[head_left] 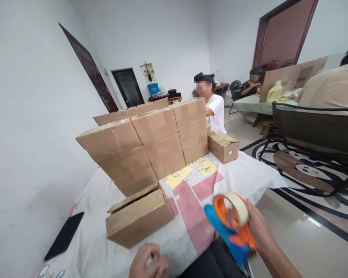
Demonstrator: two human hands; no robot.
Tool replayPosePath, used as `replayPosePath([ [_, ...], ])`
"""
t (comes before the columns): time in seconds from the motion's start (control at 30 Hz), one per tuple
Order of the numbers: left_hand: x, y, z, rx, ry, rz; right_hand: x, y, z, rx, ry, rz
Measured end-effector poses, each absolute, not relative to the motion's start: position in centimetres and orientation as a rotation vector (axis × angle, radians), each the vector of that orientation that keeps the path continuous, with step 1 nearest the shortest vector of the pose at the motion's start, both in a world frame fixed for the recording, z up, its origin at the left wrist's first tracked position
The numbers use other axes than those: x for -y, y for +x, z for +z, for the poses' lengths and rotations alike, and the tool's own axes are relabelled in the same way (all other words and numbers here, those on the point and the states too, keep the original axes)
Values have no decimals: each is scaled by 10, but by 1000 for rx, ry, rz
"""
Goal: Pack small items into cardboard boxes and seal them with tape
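My right hand (256,227) grips an orange-and-blue tape dispenser (233,227) carrying a roll of pale tape (239,206), held low at the right above the sheet. My left hand (147,264) is at the bottom edge with its fingers curled, just in front of a cardboard box (139,218) that lies on the sheet with one flap up. What the left fingers hold, if anything, I cannot make out.
A stack of several sealed cardboard boxes (150,141) stands on a white patterned sheet (249,173), with one more box (223,146) at its right. A black phone (64,235) lies at the left. Two other people sit beyond. A dark folding chair (313,131) stands right.
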State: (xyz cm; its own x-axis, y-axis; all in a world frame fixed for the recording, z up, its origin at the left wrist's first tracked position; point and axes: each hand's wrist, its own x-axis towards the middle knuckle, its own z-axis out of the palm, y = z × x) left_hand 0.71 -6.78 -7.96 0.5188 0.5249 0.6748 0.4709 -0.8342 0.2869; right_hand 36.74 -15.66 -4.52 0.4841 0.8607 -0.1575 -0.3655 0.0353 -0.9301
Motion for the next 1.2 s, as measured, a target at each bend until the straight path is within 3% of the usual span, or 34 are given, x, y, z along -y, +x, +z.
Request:
replayPosePath([
  [0.17, 64, 44, -44, -1034, 1882, 1121, 38, 382, -58, 842, -1383, 692],
  [0.27, 56, 61, -29, -1006, 1539, 1165, -3, 393, -74, 923, -1487, 660],
  [0.37, 53, 62, -16, -1002, 1453, 1218, -7, 404, -73, 880, -1574, 562],
  [0.5, 53, 55, -10, -1024, 1518, 1208, 22, 383, -32, 1028, -1548, 112],
  [0.67, 52, 51, -14, -1065, 1671, 1165, 53, 280, 40, 1837, -1128, 426],
  [0.8, 52, 40, -19, -1118, 1771, 1163, 57, 226, 63, 2126, -1018, 378],
  [1.0, 61, 10, -32, -1275, 1870, 991, 48, 210, 68, 2224, -994, 322],
  [1.2, 34, -26, -16, -1698, 2130, 1413, 29, 208, 101, 2023, -996, 457],
])
